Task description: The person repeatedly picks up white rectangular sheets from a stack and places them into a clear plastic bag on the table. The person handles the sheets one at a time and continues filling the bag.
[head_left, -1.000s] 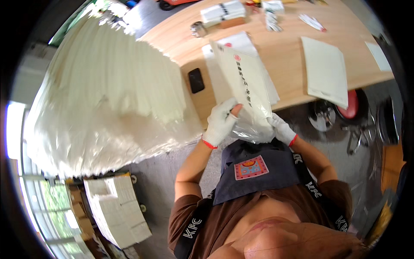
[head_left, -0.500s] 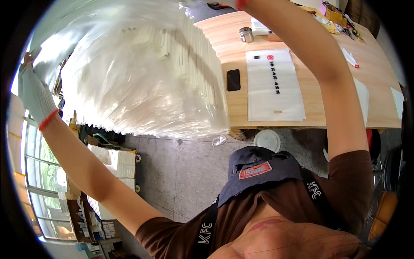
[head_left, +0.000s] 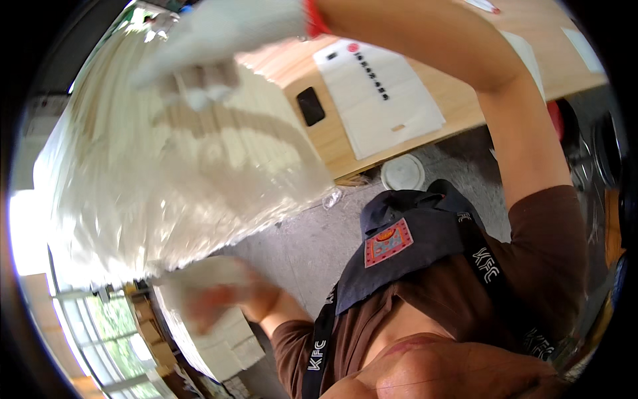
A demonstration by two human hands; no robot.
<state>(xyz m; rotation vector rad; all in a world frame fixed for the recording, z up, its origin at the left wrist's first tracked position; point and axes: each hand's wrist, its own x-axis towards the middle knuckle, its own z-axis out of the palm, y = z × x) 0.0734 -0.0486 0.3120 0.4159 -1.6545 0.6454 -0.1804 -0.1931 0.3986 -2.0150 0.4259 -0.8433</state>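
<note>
A tall stack of thin, translucent white plastic bags or sheets (head_left: 186, 179) fills the left side, its many layered edges fanned toward the far end. Over its upper part reaches my right hand (head_left: 219, 50), in a white knitted glove with a red cuff. Its fingers are apart, some bent downward, and nothing shows in them; whether they touch the stack I cannot tell. Low beside the near edge of the stack is my left hand (head_left: 216, 292), badly smeared by motion, so its fingers cannot be read.
On the wooden table (head_left: 286, 63) right of the stack lie a black phone (head_left: 310, 106) and a flat white printed bag (head_left: 379, 100) with a handle slot. A round white lid or bucket (head_left: 403, 172) stands on the floor below. White bundles (head_left: 222, 346) sit at lower left, near a window (head_left: 109, 326).
My left hand has dropped from the stack's far left side to near my body. My right hand has come into view above the stack, whose loose top film no longer billows. The view has tilted.
</note>
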